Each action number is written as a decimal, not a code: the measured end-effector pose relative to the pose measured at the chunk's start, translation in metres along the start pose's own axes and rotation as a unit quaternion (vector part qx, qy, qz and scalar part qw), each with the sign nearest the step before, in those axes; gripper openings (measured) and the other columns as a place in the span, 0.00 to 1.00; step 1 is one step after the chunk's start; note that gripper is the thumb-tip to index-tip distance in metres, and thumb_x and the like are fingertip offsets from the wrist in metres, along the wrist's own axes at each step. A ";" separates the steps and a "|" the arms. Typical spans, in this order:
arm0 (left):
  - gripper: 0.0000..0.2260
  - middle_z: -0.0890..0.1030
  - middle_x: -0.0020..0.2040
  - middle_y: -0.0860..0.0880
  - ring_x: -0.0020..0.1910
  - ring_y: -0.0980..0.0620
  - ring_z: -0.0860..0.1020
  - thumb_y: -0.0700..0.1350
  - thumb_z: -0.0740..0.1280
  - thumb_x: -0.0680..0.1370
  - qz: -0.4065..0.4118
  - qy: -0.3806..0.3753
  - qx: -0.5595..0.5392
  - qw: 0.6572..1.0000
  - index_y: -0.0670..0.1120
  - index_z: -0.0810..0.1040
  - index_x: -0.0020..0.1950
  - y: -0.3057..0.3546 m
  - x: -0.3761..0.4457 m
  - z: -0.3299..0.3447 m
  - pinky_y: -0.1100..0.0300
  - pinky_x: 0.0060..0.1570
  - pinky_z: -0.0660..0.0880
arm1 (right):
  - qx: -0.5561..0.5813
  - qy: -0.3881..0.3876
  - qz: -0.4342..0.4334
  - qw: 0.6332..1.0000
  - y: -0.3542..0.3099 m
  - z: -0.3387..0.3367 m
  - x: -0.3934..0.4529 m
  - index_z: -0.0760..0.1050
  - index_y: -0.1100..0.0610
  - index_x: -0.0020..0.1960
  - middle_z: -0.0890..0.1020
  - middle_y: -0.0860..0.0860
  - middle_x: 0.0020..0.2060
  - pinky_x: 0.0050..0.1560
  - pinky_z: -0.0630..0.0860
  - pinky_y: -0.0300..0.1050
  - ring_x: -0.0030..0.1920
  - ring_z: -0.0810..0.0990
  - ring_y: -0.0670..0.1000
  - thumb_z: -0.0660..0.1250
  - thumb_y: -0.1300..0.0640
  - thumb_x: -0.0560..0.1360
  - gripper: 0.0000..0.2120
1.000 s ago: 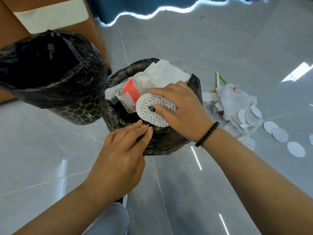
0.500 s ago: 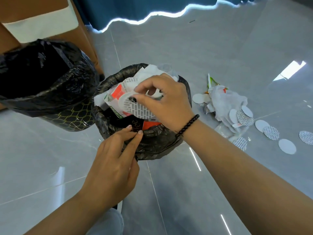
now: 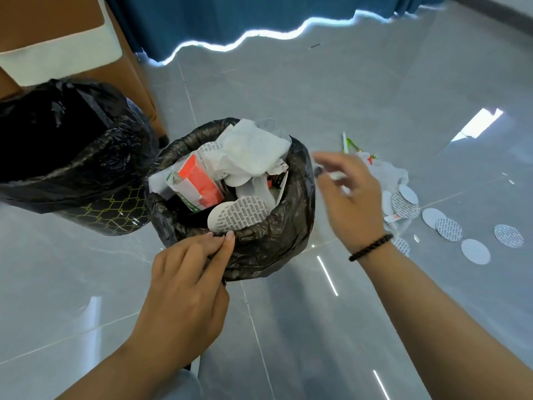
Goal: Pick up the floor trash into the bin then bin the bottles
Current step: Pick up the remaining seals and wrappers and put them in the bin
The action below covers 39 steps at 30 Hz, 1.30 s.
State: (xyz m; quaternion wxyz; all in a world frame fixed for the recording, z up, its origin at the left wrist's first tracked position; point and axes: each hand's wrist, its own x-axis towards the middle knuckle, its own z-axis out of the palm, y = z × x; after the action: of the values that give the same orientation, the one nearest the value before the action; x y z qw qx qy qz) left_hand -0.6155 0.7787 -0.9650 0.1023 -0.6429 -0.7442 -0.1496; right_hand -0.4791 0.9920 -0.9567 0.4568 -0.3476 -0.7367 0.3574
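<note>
The right hand (image 3: 350, 194) has left the bin and now hangs blurred at centre right of the frame, between the bin and the floor litter, its fingers loosely spread and holding nothing. The printed round disc (image 3: 240, 212) it held earlier now lies inside the small bin (image 3: 277, 241) at the centre, against the near rim, on top of white crumpled paper (image 3: 251, 154) and an orange and white packet (image 3: 199, 183). The left hand (image 3: 187, 287), at lower centre, pinches the near edge of the bin's black liner between thumb and fingertips. More discs (image 3: 448, 229) and a crumpled white wrapper (image 3: 389, 171) lie on the grey floor at the right. A second, larger black-lined bin (image 3: 72, 157) stands at upper left.
</note>
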 end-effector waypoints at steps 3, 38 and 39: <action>0.26 0.77 0.58 0.43 0.57 0.43 0.72 0.43 0.61 0.70 0.035 -0.027 0.063 0.997 0.38 0.74 0.68 -0.002 0.007 -0.002 0.49 0.53 0.66 | -0.085 0.048 0.197 0.975 0.056 -0.034 -0.015 0.77 0.52 0.53 0.76 0.50 0.53 0.49 0.72 0.36 0.54 0.77 0.49 0.66 0.62 0.74 0.10; 0.23 0.64 0.71 0.45 0.69 0.44 0.64 0.54 0.60 0.79 -0.014 -0.244 -0.126 0.962 0.46 0.62 0.71 0.194 0.253 0.144 0.49 0.63 0.65 | -0.343 -0.094 0.347 0.868 0.206 -0.215 -0.017 0.70 0.56 0.66 0.68 0.54 0.67 0.63 0.68 0.47 0.64 0.71 0.56 0.65 0.52 0.76 0.20; 0.23 0.62 0.72 0.45 0.71 0.43 0.62 0.53 0.60 0.79 -0.059 -0.231 -0.163 0.957 0.45 0.62 0.71 0.200 0.262 0.166 0.48 0.65 0.64 | -0.348 -0.079 0.367 0.859 0.227 -0.230 -0.012 0.69 0.55 0.68 0.65 0.55 0.70 0.66 0.66 0.48 0.67 0.69 0.57 0.65 0.51 0.76 0.22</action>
State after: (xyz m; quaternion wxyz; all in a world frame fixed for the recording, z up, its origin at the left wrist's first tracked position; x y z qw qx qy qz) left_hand -0.4518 1.1059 -1.0114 -0.1877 -0.6225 -0.7500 -0.1215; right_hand -0.2211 1.1438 -1.0784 0.0816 -0.6997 -0.6659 0.2458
